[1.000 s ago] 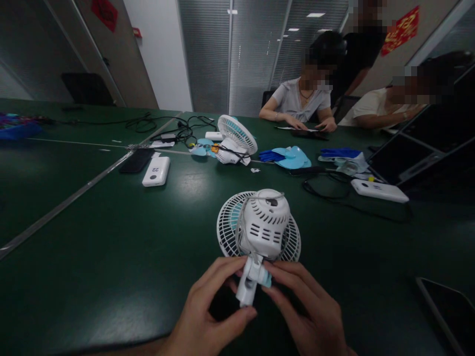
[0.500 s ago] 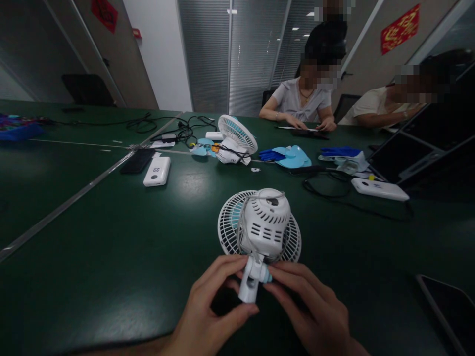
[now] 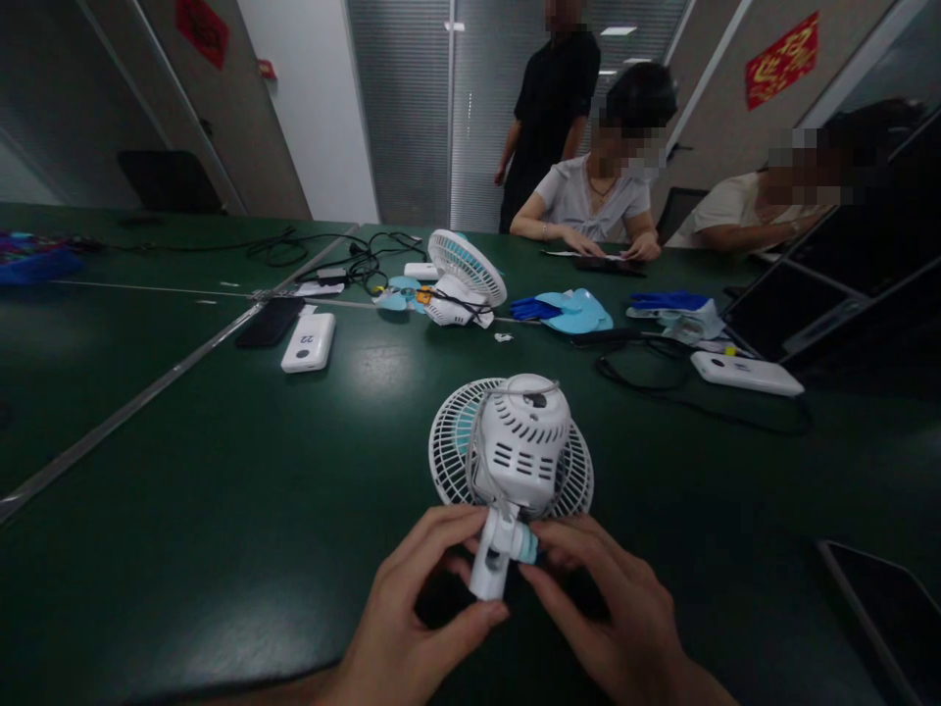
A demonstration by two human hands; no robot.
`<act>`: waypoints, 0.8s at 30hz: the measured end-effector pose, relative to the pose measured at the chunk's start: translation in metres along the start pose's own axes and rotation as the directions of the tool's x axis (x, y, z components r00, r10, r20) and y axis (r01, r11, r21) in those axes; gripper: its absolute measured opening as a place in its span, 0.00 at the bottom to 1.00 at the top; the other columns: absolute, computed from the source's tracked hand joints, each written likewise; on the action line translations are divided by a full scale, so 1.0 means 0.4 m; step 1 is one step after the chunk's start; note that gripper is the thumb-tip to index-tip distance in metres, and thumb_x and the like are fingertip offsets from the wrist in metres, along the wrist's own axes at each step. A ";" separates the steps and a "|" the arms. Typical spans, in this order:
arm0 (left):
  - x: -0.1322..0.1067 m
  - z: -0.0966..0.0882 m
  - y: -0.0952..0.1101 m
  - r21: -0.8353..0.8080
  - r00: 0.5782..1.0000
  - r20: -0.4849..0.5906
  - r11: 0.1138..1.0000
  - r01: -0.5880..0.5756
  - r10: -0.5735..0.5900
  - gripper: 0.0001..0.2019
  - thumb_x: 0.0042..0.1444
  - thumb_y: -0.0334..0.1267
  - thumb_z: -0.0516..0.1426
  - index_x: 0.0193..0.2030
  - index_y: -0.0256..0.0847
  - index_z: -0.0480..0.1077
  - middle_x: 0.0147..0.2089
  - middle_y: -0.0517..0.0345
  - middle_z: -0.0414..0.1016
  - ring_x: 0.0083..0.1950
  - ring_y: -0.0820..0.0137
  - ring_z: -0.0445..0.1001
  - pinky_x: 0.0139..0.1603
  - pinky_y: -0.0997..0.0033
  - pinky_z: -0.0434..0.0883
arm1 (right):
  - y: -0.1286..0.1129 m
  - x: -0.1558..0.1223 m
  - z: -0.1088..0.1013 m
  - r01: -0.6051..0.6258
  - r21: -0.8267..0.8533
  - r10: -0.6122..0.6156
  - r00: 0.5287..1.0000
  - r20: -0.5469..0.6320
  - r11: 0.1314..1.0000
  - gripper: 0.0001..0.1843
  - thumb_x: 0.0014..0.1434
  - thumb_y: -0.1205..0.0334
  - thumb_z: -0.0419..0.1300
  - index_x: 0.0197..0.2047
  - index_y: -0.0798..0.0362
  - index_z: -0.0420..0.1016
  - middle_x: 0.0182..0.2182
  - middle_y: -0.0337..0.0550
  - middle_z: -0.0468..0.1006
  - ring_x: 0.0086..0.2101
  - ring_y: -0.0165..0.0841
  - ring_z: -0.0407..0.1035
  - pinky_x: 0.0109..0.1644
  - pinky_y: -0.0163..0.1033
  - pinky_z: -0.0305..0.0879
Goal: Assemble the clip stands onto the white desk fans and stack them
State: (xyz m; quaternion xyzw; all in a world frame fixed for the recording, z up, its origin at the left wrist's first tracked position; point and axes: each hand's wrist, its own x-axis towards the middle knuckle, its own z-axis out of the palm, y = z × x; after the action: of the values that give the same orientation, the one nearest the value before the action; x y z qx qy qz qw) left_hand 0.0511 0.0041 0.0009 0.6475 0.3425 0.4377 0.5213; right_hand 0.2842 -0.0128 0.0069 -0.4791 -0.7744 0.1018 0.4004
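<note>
One left hand (image 3: 393,598), half curled at eight o'clock from the white bracket (image 3: 487,583), pinches it between thumb and fingers; at twelve, the white fan (image 3: 523,436) lies grille-down on the tabletop (image 3: 257,471). At three, the right hand (image 3: 618,593) has thumb and fingertips closed about the light-blue knob (image 3: 527,545). From my feed I judge working that knob to be the step; next calls for a steady left hold while the right turns. Since the earlier frame, the standing person (image 3: 551,118) has moved to eleven o'clock from the seated person (image 3: 592,201).

White fan housing (image 3: 525,441), light blue knob (image 3: 527,543), dark green table (image 3: 242,490)
</note>
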 end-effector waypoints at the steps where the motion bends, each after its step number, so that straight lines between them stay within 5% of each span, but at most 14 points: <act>1: 0.000 0.000 -0.001 0.004 1.000 0.006 1.000 0.001 -0.001 0.28 0.61 0.34 0.68 0.65 0.62 0.71 0.62 0.58 0.75 0.58 0.67 0.77 0.49 0.75 0.77 | 0.000 0.001 -0.001 0.012 -0.018 -0.012 1.000 -0.010 1.000 0.08 0.71 0.60 0.64 0.52 0.45 0.77 0.39 0.38 0.85 0.31 0.30 0.82 0.34 0.32 0.76; 6: -0.002 0.001 0.000 -0.001 1.000 0.018 1.000 -0.014 0.014 0.28 0.61 0.33 0.68 0.65 0.58 0.72 0.61 0.55 0.75 0.56 0.66 0.78 0.48 0.73 0.77 | -0.014 0.027 0.011 -0.096 0.039 0.096 0.995 0.005 0.995 0.14 0.75 0.63 0.55 0.36 0.48 0.77 0.28 0.37 0.81 0.24 0.29 0.77 0.27 0.30 0.70; 11: -0.004 0.002 0.005 -0.011 1.000 -0.009 1.000 -0.005 0.005 0.27 0.60 0.33 0.68 0.65 0.57 0.73 0.61 0.53 0.76 0.56 0.64 0.78 0.48 0.72 0.78 | -0.009 0.011 0.007 -0.100 0.066 0.101 0.995 -0.016 0.993 0.06 0.69 0.62 0.61 0.49 0.48 0.75 0.30 0.36 0.82 0.24 0.30 0.77 0.27 0.32 0.72; 17: -0.006 0.003 0.004 -0.006 1.000 -0.005 1.000 -0.011 0.011 0.27 0.61 0.33 0.68 0.65 0.56 0.73 0.61 0.52 0.76 0.56 0.63 0.78 0.47 0.71 0.78 | -0.010 0.010 -0.009 0.072 -0.062 -0.074 0.997 -0.032 0.995 0.03 0.71 0.61 0.62 0.47 0.45 0.77 0.36 0.37 0.87 0.30 0.32 0.83 0.32 0.33 0.74; 24: -0.004 -0.001 0.008 -0.001 1.000 0.012 1.000 0.007 -0.007 0.27 0.61 0.34 0.68 0.65 0.58 0.73 0.61 0.54 0.75 0.56 0.65 0.77 0.48 0.73 0.78 | -0.006 0.032 0.015 -0.091 -0.025 0.091 0.996 -0.004 0.996 0.10 0.74 0.64 0.55 0.41 0.48 0.76 0.30 0.35 0.84 0.26 0.30 0.81 0.29 0.32 0.71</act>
State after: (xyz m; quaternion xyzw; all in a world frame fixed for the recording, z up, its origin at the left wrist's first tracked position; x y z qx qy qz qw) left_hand 0.0499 0.0021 0.0037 0.6488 0.3415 0.4320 0.5252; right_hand 0.2753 -0.0024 0.0109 -0.5189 -0.7526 0.1094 0.3905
